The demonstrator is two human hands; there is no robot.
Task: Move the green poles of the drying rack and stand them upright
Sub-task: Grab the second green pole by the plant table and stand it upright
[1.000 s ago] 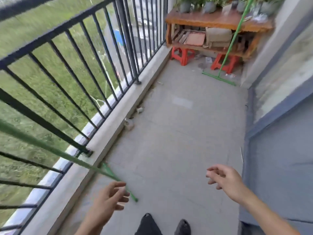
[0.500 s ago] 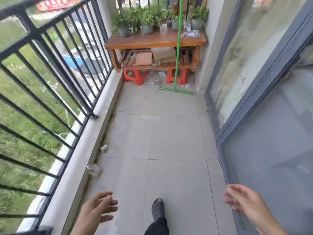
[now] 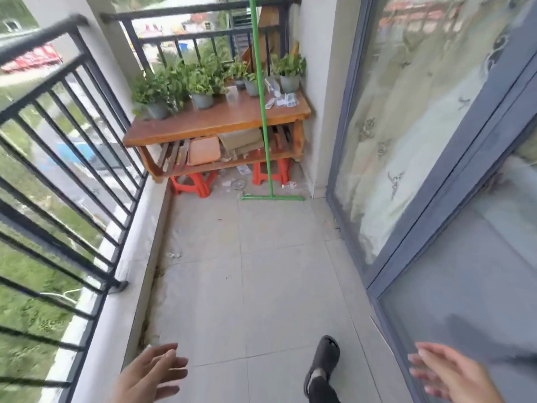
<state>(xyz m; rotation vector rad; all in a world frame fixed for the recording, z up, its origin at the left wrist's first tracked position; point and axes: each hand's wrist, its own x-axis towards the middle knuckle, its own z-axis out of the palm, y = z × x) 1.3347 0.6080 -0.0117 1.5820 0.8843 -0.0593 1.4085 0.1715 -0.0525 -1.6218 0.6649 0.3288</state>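
Note:
One green pole (image 3: 263, 106) stands upright at the far end of the balcony, in front of the wooden bench. Its green crossbar foot (image 3: 273, 198) rests on the floor tiles. My left hand (image 3: 151, 373) is low at the bottom left, fingers spread, holding nothing. At the bottom right, beside the glass door, my right hand (image 3: 453, 373) is also empty with its fingers apart. Both hands are several tiles away from the pole.
A wooden bench (image 3: 220, 120) with potted plants (image 3: 200, 82) sits on orange stools (image 3: 193, 184) at the far end. Black railing (image 3: 66, 158) and a concrete ledge (image 3: 128, 274) run along the left. A sliding glass door (image 3: 436, 158) lines the right. My black shoe (image 3: 324, 362) steps forward.
The second green pole near my left hand a second ago is out of view. The view has swung up and forward toward the bench, and the standing pole now looks nearer.

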